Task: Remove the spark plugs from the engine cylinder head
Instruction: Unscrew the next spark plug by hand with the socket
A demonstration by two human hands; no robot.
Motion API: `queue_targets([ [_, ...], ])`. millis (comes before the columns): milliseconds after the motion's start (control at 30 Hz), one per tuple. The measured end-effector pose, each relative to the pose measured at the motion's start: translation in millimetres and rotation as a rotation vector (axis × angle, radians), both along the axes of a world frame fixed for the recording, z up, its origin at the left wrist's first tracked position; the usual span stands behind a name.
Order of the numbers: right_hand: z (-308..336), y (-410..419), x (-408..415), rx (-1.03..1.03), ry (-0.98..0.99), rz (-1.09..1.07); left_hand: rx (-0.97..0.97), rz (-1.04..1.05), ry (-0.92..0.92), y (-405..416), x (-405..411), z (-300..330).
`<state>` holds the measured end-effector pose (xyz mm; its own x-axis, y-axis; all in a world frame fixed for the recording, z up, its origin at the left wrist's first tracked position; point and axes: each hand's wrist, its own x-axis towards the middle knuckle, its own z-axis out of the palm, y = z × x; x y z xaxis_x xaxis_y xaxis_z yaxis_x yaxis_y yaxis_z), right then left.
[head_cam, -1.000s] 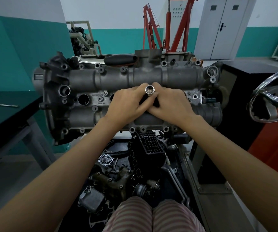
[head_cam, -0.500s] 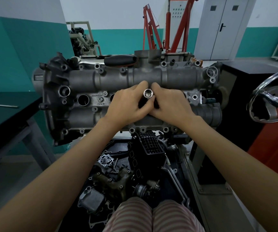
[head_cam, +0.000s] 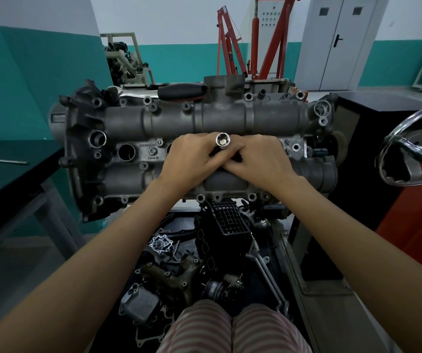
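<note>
Our two hands meet in the middle of the engine head (head_cam: 169, 123). Our left hand (head_cam: 192, 159) has its fingers curled round a shiny metal socket (head_cam: 222, 141) and holds it. The socket stands up out of a hole in the engine head, and we look straight down into its open round end. Our right hand (head_cam: 260, 160) lies just beside the left one, fingers bent down at the foot of the socket, touching the left hand. We cannot tell if the right fingers grip the socket too.

We cannot see a spark plug; the hands hide the hole. To the left another round hole (head_cam: 126, 152) sits open.

A black handle (head_cam: 182, 90) lies on the far edge of the engine head. Below it, loose engine parts (head_cam: 179, 271) lie in a pile. A dark desk (head_cam: 6, 179) stands to the left, a shiny wheel (head_cam: 408, 149) to the right, and a red crane (head_cam: 230, 47) far behind.
</note>
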<state>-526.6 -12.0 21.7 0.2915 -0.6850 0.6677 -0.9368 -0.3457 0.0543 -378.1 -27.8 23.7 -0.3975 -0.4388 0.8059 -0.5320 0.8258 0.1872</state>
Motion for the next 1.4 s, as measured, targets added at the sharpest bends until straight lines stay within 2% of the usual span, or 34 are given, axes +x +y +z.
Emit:
queue_targets([
  [133, 0.8, 2.2, 0.3, 0.013, 0.026, 0.022, -0.011, -0.017, 0.017, 0.5, 0.3, 0.6],
  [333, 1.6, 4.6, 1.6, 0.005, 0.031, 0.043, -0.098, 0.030, -0.052, 4.3, 0.8, -0.4],
  [433, 2.0, 6.8, 2.9, -0.013, -0.017, 0.080, -0.083, 0.032, -0.054, 5.4, 0.0, -0.2],
  [767, 2.1, 0.3, 0.0, 0.026, 0.005, -0.010, -0.037, 0.021, 0.005, 0.6, 0.6, -0.6],
  [867, 1.3, 0.0, -0.2, 0.027, 0.036, 0.010, -0.058, 0.011, -0.001, 0.2, 0.9, -0.8],
  [1133, 3.4, 4.5, 1.8, 0.031, -0.028, 0.066, -0.090, 0.007, -0.028, 5.7, 0.5, -0.5],
  [1400, 3.3, 2.0, 0.8, 0.050, -0.030, 0.018, -0.146, 0.039, -0.012, -1.6, 0.3, -2.9],
])
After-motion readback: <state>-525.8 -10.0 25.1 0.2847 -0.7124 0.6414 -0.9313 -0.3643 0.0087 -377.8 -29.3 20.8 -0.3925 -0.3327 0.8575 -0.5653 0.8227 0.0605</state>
